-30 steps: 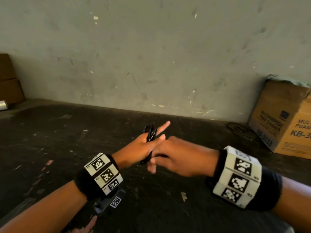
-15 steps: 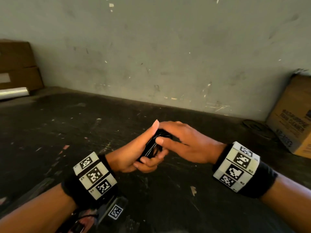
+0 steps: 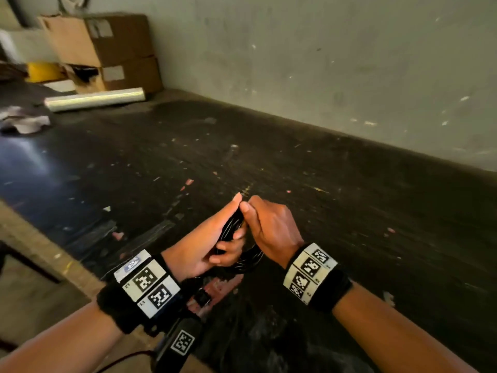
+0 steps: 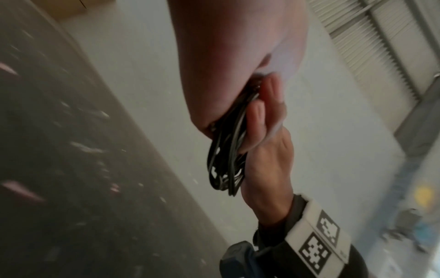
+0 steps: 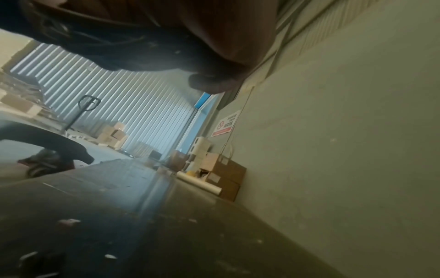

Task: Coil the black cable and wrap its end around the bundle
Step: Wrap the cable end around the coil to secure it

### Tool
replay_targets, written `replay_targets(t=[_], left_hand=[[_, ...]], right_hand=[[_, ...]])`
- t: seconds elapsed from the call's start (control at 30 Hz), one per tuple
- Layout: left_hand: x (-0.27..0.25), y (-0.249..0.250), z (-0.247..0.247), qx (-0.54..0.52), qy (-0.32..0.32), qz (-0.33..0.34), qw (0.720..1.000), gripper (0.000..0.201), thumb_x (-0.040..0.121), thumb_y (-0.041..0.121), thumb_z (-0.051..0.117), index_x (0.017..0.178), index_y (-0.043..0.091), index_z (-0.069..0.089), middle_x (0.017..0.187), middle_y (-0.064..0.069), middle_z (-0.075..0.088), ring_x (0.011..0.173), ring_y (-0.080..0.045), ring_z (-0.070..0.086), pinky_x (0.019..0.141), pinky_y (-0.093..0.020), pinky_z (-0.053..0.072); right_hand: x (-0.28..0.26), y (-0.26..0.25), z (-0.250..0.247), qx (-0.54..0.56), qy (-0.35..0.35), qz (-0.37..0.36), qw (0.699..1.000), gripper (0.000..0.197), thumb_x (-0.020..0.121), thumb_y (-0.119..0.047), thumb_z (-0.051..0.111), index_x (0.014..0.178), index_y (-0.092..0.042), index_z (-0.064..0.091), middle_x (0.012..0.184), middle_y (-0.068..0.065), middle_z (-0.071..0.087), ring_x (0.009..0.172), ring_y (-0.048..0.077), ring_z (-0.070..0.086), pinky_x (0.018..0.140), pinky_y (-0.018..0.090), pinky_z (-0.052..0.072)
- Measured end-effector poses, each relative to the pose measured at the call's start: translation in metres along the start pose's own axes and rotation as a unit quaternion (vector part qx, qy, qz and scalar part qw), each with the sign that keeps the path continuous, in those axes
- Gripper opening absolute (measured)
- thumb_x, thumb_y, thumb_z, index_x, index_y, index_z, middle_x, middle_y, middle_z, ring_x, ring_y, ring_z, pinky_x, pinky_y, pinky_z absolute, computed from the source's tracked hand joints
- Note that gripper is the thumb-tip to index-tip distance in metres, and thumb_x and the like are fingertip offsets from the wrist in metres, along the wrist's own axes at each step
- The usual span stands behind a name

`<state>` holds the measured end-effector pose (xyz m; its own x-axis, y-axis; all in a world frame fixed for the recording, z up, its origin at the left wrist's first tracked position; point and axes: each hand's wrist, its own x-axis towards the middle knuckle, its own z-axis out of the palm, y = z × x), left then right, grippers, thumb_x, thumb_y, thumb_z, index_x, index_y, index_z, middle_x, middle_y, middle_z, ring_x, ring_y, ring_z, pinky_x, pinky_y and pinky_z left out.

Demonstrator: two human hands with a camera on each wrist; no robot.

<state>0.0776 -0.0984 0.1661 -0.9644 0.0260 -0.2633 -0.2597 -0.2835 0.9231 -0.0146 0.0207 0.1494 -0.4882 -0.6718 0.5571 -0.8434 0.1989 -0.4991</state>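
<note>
Mid-wrap: both hands on the coil

Left hand (image 3: 204,249) grips the cable (image 3: 250,258) coil, fingers curled round the loops, likely to stop them springing apart. Right hand (image 3: 271,227) is closed at the coil's top beside the left fingertips, probably pinching the free end for wrapping; the end itself is hidden. Coil is held in the air just above the table (image 3: 349,211), loops hanging clear below the fists.

Wall sign (image 5: 225,124), above the cardboard boxes (image 5: 226,176): red-and-white with a no-smoking symbol; its wording is too small to read reliably. Wrist bands (image 3: 146,282) carry square coded markers only.
</note>
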Motion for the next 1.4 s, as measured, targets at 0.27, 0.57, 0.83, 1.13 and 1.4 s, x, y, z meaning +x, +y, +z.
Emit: replay_targets(t=[0.27, 0.57, 0.83, 1.13, 1.4], left_hand=[[-0.008, -0.022, -0.08, 0.068, 0.183, -0.046, 0.98, 0.049, 0.097, 0.043, 0.039, 0.061, 0.012, 0.052, 0.045, -0.003, 0.04, 0.042, -0.016, 0.043, 0.051, -0.028, 0.038], [0.006, -0.04, -0.126, 0.031, 0.271, -0.043, 0.961, 0.037, 0.092, 0.034, 0.055, 0.067, 0.008, 0.065, 0.054, -0.006, 0.055, 0.046, -0.013, 0.054, 0.041, -0.022, 0.04], [0.005, -0.049, -0.203, 0.055, 0.346, -0.034, 0.936, 0.032, 0.085, 0.015, 0.063, 0.054, 0.01, 0.054, 0.037, 0.005, 0.039, 0.03, -0.005, 0.034, 0.032, -0.014, 0.023], [-0.006, -0.064, -0.233, 0.052, 0.28, -0.04, 0.958, 0.02, 0.087, 0.01, 0.06, 0.068, 0.007, 0.058, 0.037, 0.011, 0.029, 0.03, -0.003, 0.027, 0.034, -0.017, 0.02], [0.022, -0.058, -0.199, 0.078, 0.164, -0.012, 0.983, 0.037, 0.086, 0.007, 0.062, 0.05, 0.016, 0.057, 0.041, 0.005, 0.036, 0.034, -0.005, 0.034, 0.036, -0.016, 0.025]], right_hand=[[0.015, -0.005, 0.1, 0.001, -0.044, 0.044, 0.998, 0.073, 0.09, -0.059, 0.005, 0.074, -0.008, 0.054, 0.064, 0.011, 0.062, 0.055, 0.03, 0.059, 0.053, 0.035, 0.042], [0.021, -0.009, 0.156, 0.027, -0.12, 0.14, 0.982, 0.064, 0.092, -0.058, 0.011, 0.085, -0.012, 0.056, 0.075, 0.001, 0.061, 0.064, 0.02, 0.06, 0.061, 0.038, 0.048], [0.001, 0.05, 0.139, 0.031, -0.119, 0.339, 0.933, 0.024, 0.096, -0.028, 0.047, 0.091, -0.016, 0.067, 0.083, 0.0, 0.07, 0.076, 0.008, 0.066, 0.076, 0.038, 0.055], [-0.031, 0.032, 0.181, -0.075, -0.345, 0.28, 0.893, 0.034, 0.08, -0.028, 0.06, 0.115, -0.028, 0.061, 0.115, -0.005, 0.052, 0.106, 0.016, 0.056, 0.091, 0.039, 0.049], [-0.009, 0.027, 0.151, -0.048, -0.189, 0.287, 0.938, 0.021, 0.085, -0.016, 0.064, 0.104, -0.015, 0.072, 0.105, 0.004, 0.072, 0.105, 0.015, 0.063, 0.097, 0.036, 0.047]])
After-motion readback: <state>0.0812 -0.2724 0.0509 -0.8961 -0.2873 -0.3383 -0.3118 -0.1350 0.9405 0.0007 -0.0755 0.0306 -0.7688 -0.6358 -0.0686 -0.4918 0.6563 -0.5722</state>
